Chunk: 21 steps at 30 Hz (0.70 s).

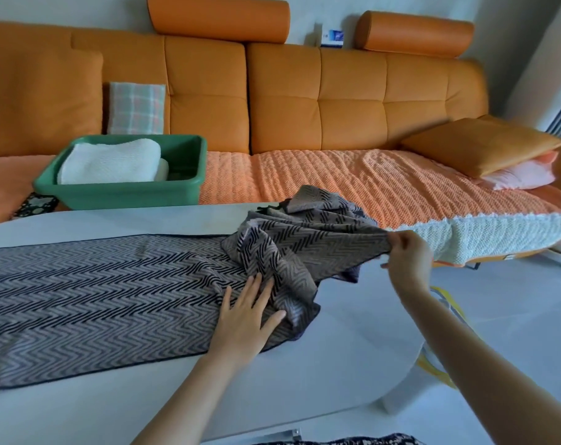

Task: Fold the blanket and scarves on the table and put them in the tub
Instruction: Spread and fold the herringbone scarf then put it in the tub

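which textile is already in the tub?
The white folded blanket, lying in the green tub on the sofa. The grey zigzag scarf is on the table, left hand flat on it, right hand pinching its edge.

A home living room: an orange sofa (305,101) with cushions (478,146) behind a white table (305,364).

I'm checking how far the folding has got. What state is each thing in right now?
scarf: lying on the table, flat at one end, bunched at the other, not yet folded.
left hand: open, pressing flat on the scarf.
right hand: pinching a scarf edge, lifted off the table.
white blanket: folded, inside the tub.
tub: on the sofa, part filled.
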Motion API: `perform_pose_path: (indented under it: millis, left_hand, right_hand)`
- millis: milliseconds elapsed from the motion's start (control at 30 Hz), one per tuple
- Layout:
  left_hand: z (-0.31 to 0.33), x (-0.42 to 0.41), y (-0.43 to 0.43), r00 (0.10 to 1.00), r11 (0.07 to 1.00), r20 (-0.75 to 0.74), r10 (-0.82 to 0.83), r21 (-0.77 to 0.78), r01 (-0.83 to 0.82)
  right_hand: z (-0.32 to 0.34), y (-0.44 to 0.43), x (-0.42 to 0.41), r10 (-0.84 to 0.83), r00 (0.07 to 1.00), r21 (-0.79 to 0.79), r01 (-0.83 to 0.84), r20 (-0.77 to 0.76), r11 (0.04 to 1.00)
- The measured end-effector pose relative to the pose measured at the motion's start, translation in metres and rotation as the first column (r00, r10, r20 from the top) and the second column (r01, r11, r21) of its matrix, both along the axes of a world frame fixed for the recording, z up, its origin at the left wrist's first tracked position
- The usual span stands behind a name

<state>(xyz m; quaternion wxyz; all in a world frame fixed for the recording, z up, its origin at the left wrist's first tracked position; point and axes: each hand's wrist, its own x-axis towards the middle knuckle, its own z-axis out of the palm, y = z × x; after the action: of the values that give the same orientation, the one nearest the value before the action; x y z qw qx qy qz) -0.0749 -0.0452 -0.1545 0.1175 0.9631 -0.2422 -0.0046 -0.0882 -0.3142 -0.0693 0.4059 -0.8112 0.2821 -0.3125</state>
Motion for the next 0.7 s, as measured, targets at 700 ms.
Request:
perform_pose_path:
  millis: [700]
  left_hand:
    - [0.020, 0.007, 0.006, 0.982, 0.845, -0.190, -0.002, -0.525, -0.099]
  right_hand:
    - [-0.016, 0.040, 0.003, 0.231, 0.895, -0.471, -0.404, -0.382, 0.784]
